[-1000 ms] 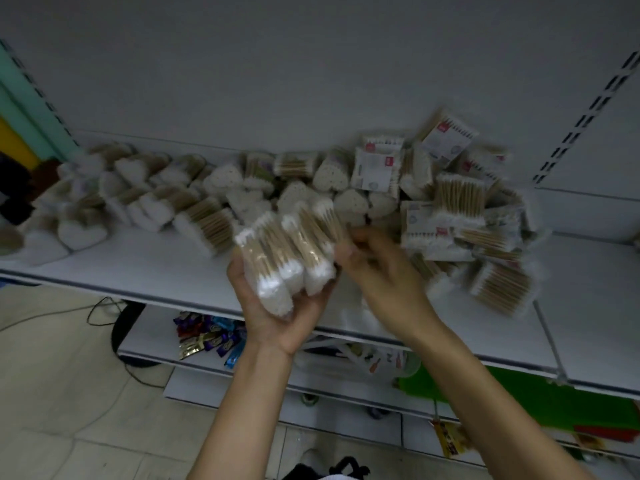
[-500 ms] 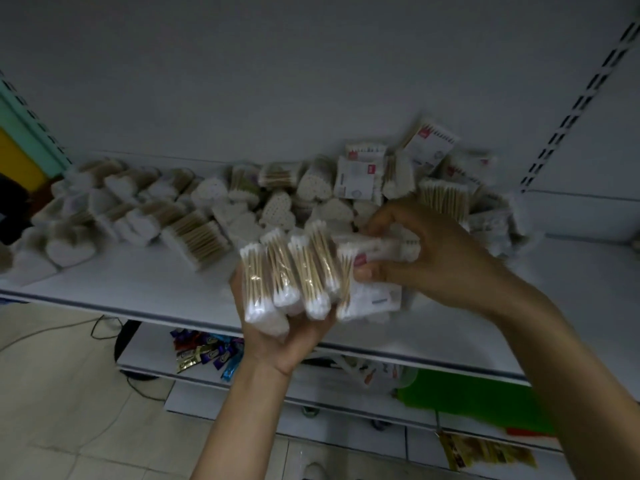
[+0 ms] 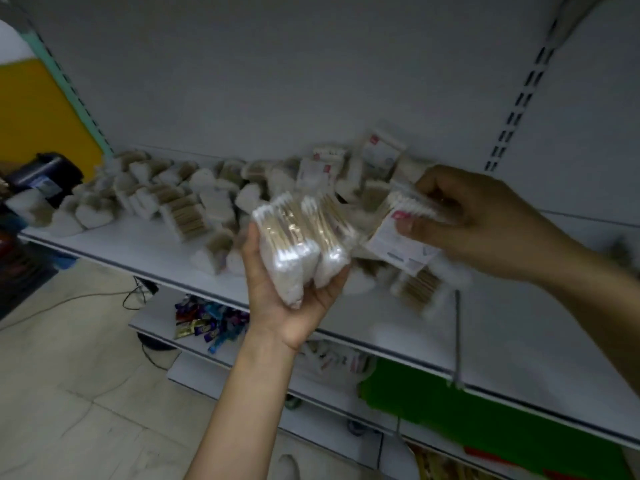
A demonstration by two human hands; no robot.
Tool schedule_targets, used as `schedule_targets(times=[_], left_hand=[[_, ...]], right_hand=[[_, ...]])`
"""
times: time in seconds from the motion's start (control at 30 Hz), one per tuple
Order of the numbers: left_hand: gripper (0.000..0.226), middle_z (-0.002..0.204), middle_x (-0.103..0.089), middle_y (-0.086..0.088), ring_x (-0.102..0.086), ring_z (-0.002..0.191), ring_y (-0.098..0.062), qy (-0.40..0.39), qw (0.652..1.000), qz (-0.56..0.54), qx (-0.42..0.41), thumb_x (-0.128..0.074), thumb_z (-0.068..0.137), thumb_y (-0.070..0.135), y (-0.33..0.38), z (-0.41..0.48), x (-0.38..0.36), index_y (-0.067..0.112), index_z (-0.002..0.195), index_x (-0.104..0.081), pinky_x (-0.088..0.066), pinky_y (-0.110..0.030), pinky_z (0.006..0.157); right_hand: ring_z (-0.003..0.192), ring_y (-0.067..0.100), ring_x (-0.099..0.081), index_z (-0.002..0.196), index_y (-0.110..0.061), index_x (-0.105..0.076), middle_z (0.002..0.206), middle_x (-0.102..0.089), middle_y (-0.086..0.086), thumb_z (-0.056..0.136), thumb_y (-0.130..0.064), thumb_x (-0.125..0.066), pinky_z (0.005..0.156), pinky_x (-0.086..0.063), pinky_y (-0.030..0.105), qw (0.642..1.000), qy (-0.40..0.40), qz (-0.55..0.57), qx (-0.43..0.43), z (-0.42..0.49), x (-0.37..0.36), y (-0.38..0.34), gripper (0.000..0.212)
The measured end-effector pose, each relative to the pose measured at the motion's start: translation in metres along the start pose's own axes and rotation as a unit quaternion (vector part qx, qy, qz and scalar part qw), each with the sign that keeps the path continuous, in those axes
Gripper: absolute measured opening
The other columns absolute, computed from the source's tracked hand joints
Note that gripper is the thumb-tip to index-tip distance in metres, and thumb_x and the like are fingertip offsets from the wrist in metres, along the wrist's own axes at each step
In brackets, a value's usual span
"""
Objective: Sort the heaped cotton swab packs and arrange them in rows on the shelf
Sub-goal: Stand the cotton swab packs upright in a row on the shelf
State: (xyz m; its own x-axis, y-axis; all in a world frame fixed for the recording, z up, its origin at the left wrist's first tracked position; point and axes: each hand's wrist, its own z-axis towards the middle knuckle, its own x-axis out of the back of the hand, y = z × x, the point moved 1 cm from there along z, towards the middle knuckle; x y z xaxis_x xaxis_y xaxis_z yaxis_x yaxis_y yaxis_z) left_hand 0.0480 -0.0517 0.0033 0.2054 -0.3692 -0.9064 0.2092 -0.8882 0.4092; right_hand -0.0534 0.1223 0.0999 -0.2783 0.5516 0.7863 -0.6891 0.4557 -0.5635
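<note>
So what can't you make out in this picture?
All head view:
Print on the white-labelled plastic swab pack that the right hand pinches: motion blur.
Count of clear plastic wooden-stick swab packs in the left hand: they overlap.
Heaped packs on the white metal shelf: blurred, partly behind hands.

We found bare shelf [image 3: 138, 249] along its left front edge and again beyond the wire divider [image 3: 457, 341] at right; heaped swab packs [image 3: 214, 199] blocked the back and middle.
</note>
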Motion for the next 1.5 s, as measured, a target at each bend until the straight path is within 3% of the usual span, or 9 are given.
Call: schedule_targets(times=[0.13, 0.23, 0.37, 0.53, 0.73, 1.07, 1.23, 1.33, 1.5], left_hand=[[0.069, 0.108, -0.068, -0.011, -0.068, 0.09, -0.027, -0.018, 0.999, 0.042, 0.019, -0.081, 0.06, 0.05, -0.077, -0.018, -0.02, 0.016, 0.118, -0.066, -0.058, -0.037, 0.065], [0.051, 0.109, -0.069, -0.008, -0.066, 0.097, -0.027, -0.003, 0.997, 0.058, 0.043, -0.057, 0.077, 0.053, -0.131, -0.024, -0.037, 0.02, 0.113, -0.067, -0.059, -0.036, 0.069], [0.047, 0.101, -0.071, -0.006, -0.071, 0.085, -0.023, -0.017, 0.999, 0.01, 0.032, -0.05, 0.077, 0.052, -0.172, -0.023, -0.064, 0.018, 0.106, -0.067, -0.058, -0.03, 0.063], [0.066, 0.13, -0.06, -0.005, -0.057, 0.121, -0.024, -0.055, 0.998, -0.007, 0.043, -0.066, 0.075, 0.051, -0.202, -0.011, -0.07, 0.023, 0.134, -0.053, -0.048, -0.04, 0.1], [0.096, 0.134, -0.058, -0.015, -0.052, 0.125, -0.039, -0.061, 0.988, -0.03, 0.137, -0.09, 0.05, 0.047, -0.243, -0.007, -0.069, 0.018, 0.134, -0.055, -0.049, -0.054, 0.095], [0.08, 0.11, -0.067, -0.005, -0.066, 0.091, -0.021, -0.053, 0.975, 0.017, 0.213, -0.09, 0.048, 0.052, -0.261, -0.003, -0.065, 0.019, 0.116, -0.066, -0.059, -0.03, 0.06], [0.067, 0.09, -0.074, -0.005, -0.071, 0.073, -0.018, -0.103, 0.957, 0.173, 0.21, -0.094, 0.032, 0.053, -0.267, -0.003, -0.077, 0.02, 0.088, -0.079, -0.057, -0.028, 0.052], [0.057, 0.094, -0.075, -0.003, -0.072, 0.084, -0.016, -0.159, 0.93, 0.269, 0.194, -0.092, 0.04, 0.052, -0.275, -0.001, -0.096, 0.024, 0.087, -0.08, -0.058, -0.027, 0.064], [0.058, 0.103, -0.074, -0.006, -0.071, 0.094, -0.021, -0.161, 0.912, 0.339, 0.166, -0.09, 0.046, 0.052, -0.285, 0.002, -0.099, 0.023, 0.095, -0.079, -0.058, -0.032, 0.073]], right_hand=[[0.065, 0.002, -0.048, 0.084, -0.027, -0.048, 0.077, -0.054, -0.006, 0.085, -0.039, -0.064, 0.055, -0.031, 0.014, 0.996, -0.033, -0.054, -0.058, -0.047, 0.039, 0.061, 0.021], [0.078, 0.017, -0.06, 0.093, -0.023, -0.054, 0.088, -0.062, 0.001, 0.085, -0.029, -0.068, 0.064, -0.044, 0.026, 0.99, -0.042, 0.029, -0.131, -0.074, 0.073, 0.103, 0.016], [0.065, 0.008, -0.051, 0.077, -0.025, -0.048, 0.077, -0.055, -0.002, 0.088, -0.019, -0.066, 0.04, -0.035, 0.008, 0.98, 0.028, 0.055, -0.188, -0.094, 0.131, 0.137, 0.021], [0.069, 0.012, -0.049, 0.084, -0.016, -0.056, 0.075, -0.053, -0.003, 0.08, -0.021, -0.075, 0.058, -0.039, 0.017, 0.984, 0.014, -0.019, -0.177, -0.112, 0.166, 0.183, 0.02], [0.107, 0.021, -0.055, 0.113, -0.018, -0.065, 0.117, -0.061, 0.001, 0.078, -0.035, -0.075, 0.095, -0.037, 0.032, 0.95, -0.063, -0.256, -0.169, -0.124, 0.149, 0.244, 0.041], [0.108, 0.028, -0.054, 0.124, -0.011, -0.051, 0.12, -0.051, 0.01, 0.091, -0.044, -0.056, 0.088, -0.041, 0.034, 0.845, -0.123, -0.509, -0.11, -0.131, 0.117, 0.277, 0.047], [0.084, 0.025, -0.061, 0.103, -0.002, -0.066, 0.096, -0.066, 0.015, 0.093, -0.048, -0.05, 0.072, -0.044, 0.028, 0.972, 0.039, -0.168, -0.16, -0.133, 0.136, 0.231, 0.049], [0.062, 0.011, -0.063, 0.092, -0.009, -0.068, 0.073, -0.068, 0.0, 0.088, -0.052, -0.054, 0.06, -0.048, 0.02, 0.948, -0.077, 0.117, -0.286, -0.129, 0.141, 0.201, 0.045], [0.065, 0.01, -0.062, 0.088, -0.003, -0.067, 0.08, -0.066, 0.007, 0.084, -0.033, -0.068, 0.064, -0.055, 0.02, 0.952, -0.124, 0.111, -0.258, -0.141, 0.155, 0.213, 0.031]])
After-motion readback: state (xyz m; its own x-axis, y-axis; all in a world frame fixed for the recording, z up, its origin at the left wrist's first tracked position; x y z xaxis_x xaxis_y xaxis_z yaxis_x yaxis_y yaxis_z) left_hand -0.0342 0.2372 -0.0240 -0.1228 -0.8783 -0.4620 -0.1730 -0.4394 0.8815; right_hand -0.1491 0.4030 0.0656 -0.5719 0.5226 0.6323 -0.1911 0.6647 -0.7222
